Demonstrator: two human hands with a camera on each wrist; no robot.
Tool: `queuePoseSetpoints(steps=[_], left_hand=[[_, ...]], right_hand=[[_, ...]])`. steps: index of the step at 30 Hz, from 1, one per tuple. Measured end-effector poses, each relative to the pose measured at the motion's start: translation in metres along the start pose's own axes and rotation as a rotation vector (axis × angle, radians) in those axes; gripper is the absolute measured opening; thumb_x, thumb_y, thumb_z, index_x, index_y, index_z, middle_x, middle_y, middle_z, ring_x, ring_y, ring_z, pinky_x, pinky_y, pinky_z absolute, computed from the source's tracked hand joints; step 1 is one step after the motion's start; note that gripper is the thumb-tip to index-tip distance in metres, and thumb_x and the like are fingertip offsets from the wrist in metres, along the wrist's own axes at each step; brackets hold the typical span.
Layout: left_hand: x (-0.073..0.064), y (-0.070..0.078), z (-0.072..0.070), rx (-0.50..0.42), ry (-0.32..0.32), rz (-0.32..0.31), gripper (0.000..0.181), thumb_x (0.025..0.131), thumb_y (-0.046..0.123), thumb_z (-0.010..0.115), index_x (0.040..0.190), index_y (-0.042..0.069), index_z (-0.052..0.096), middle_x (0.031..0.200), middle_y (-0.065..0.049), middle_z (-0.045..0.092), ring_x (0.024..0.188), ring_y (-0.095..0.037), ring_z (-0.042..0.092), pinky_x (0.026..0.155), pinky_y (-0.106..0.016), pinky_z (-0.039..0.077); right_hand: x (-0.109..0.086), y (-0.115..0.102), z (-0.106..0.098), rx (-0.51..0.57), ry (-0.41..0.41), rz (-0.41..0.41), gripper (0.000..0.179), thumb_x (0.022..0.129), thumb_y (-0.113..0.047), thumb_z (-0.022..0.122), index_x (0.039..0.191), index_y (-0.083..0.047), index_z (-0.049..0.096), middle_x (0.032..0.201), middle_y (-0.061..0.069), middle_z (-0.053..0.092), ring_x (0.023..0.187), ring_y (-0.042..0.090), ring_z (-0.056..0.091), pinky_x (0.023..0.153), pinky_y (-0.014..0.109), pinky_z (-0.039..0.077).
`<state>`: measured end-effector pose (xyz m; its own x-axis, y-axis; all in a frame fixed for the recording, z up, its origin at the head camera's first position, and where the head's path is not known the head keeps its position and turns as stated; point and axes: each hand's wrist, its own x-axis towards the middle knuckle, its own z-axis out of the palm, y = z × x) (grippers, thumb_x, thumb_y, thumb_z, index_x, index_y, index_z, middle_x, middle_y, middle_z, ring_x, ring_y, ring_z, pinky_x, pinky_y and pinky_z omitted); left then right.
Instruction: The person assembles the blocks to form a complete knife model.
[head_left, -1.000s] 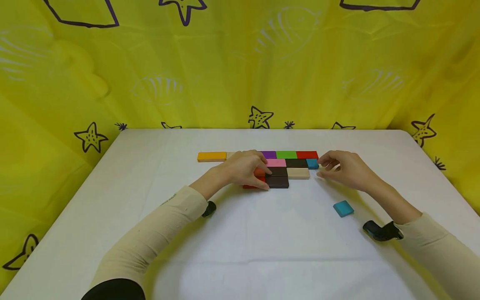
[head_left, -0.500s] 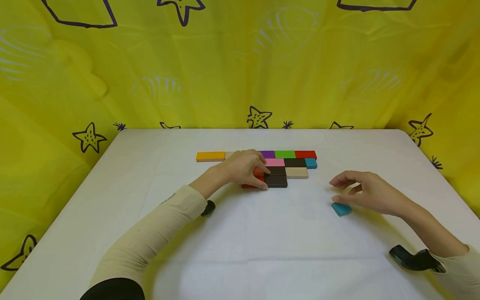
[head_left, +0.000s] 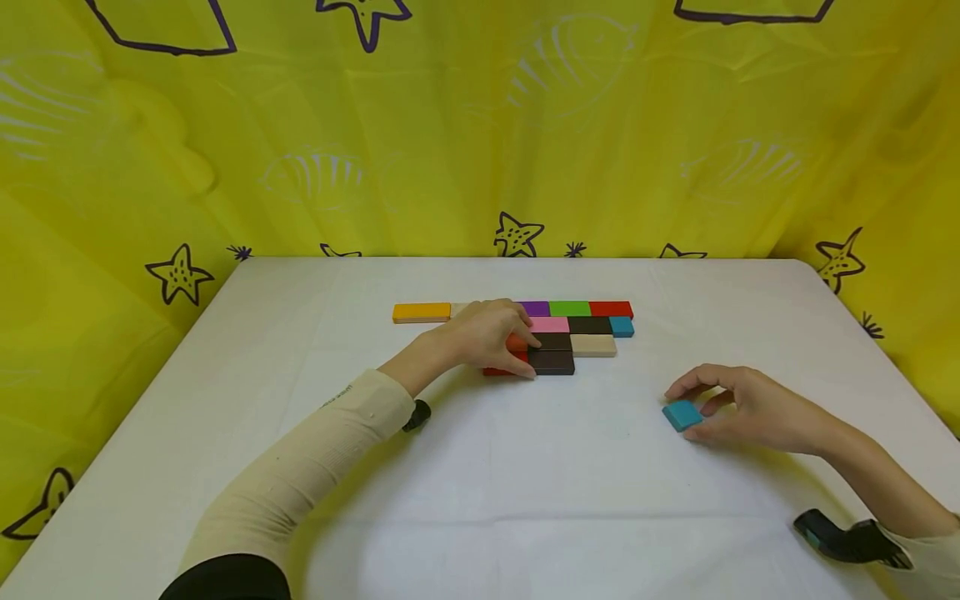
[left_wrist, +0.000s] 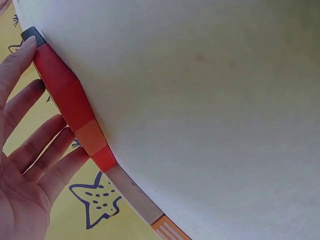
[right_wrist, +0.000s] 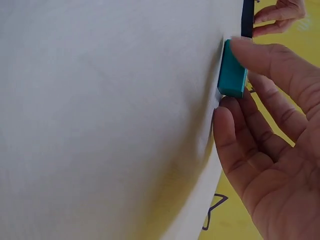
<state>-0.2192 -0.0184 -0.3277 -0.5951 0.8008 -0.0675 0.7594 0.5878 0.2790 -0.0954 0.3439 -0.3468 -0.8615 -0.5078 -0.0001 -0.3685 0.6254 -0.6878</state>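
Note:
A small square blue block [head_left: 682, 415] lies on the right part of the white table. My right hand [head_left: 761, 410] pinches it, thumb at the near edge and index finger at the far edge. In the right wrist view the thumb presses the blue block [right_wrist: 233, 70]; the index fingertip is partly hidden. My left hand [head_left: 487, 333] rests on flat coloured blocks laid in staggered rows, covering some of them. Its thumb touches the front dark brown block [head_left: 552, 362]. In the left wrist view, extended fingers touch the red block [left_wrist: 67, 92] and its neighbours.
The back row runs from an orange block [head_left: 422, 312] to a red one [head_left: 611, 309]. A beige block [head_left: 593, 345] and another small blue block [head_left: 621, 326] form the right side of the rows. A yellow curtain [head_left: 450, 125] hangs behind the white table [head_left: 562, 483].
My right hand has moved from the right end of the rows toward the near right and taken hold of the loose blue block. My left hand has stayed on the rows.

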Motion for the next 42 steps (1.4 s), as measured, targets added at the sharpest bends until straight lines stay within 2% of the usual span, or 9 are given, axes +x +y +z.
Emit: queuePoseSetpoints(steps=[7,16,27,35,42], left_hand=[[0.001,0.000,0.000,0.000,-0.001,-0.014,0.046,0.083,0.050,0.083,0.119,0.022,0.078,0.130,-0.004,0.067,0.125,-0.019,0.057,0.101,-0.041,0.049],[0.001,0.001,0.000,-0.011,-0.018,-0.033,0.046,0.083,0.050,0.083,0.120,0.022,0.078,0.132,-0.004,0.066,0.128,-0.019,0.055,0.102,-0.041,0.048],[0.000,0.000,0.001,-0.002,-0.009,-0.032,0.045,0.084,0.050,0.083,0.120,0.022,0.078,0.131,-0.004,0.066,0.127,-0.019,0.056,0.099,-0.041,0.051],[0.000,0.000,0.002,0.004,-0.007,-0.032,0.046,0.084,0.051,0.082,0.119,0.023,0.078,0.132,-0.004,0.066,0.127,-0.019,0.055,0.100,-0.041,0.050],[0.000,0.001,0.002,0.007,-0.002,-0.030,0.045,0.084,0.050,0.082,0.120,0.023,0.078,0.132,-0.004,0.066,0.127,-0.019,0.055,0.099,-0.040,0.051]], right_hand=[[0.000,0.004,0.000,0.022,-0.015,-0.024,0.035,0.083,-0.003,0.083,0.114,-0.010,0.067,0.111,0.001,0.067,0.095,0.007,0.063,0.084,0.016,0.051],[0.008,-0.004,0.004,-0.019,0.000,0.005,0.030,0.082,-0.012,0.086,0.106,-0.016,0.067,0.107,-0.004,0.067,0.094,0.007,0.064,0.085,0.019,0.051],[0.041,-0.022,0.016,-0.037,0.066,-0.001,0.027,0.083,-0.008,0.085,0.104,-0.011,0.069,0.104,-0.004,0.068,0.096,0.011,0.063,0.087,0.023,0.054],[0.068,-0.031,0.027,-0.071,0.112,-0.055,0.028,0.081,-0.001,0.084,0.104,-0.007,0.070,0.103,-0.001,0.069,0.097,0.018,0.065,0.086,0.027,0.056],[0.082,-0.038,0.031,-0.062,0.103,-0.042,0.026,0.083,-0.003,0.084,0.105,-0.005,0.070,0.105,0.003,0.069,0.100,0.022,0.065,0.089,0.044,0.057]])
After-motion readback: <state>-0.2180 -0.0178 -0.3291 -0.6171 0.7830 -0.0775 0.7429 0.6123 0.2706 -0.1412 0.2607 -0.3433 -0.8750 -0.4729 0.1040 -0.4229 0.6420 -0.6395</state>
